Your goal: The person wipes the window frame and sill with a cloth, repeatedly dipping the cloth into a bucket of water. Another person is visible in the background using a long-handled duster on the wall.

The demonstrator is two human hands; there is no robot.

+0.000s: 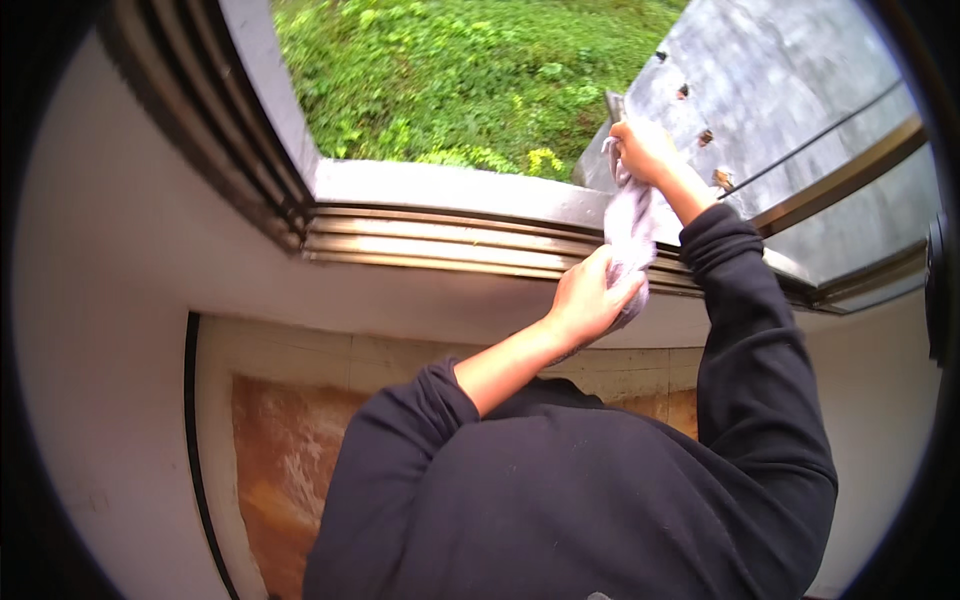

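Observation:
A pale lilac cloth (630,217) is stretched lengthwise between my two hands, bunched and apparently twisted. My left hand (592,295) grips its lower end, just on the room side of the window's sliding track (442,238). Farther out, beyond the sill (457,184), my right hand (646,152) is closed around the upper end. A grey strip-like end (615,106) sticks up past the right fist; I cannot tell whether it is part of the cloth. The fingers hide parts of the cloth.
Grooved metal frame (217,112) runs up the left. At the right are a sliding sash's metal bar (847,176) and a grey outer wall (780,82) with several holes. Green plants (465,82) grow outside. Below the sill is a brown-stained floor (292,450).

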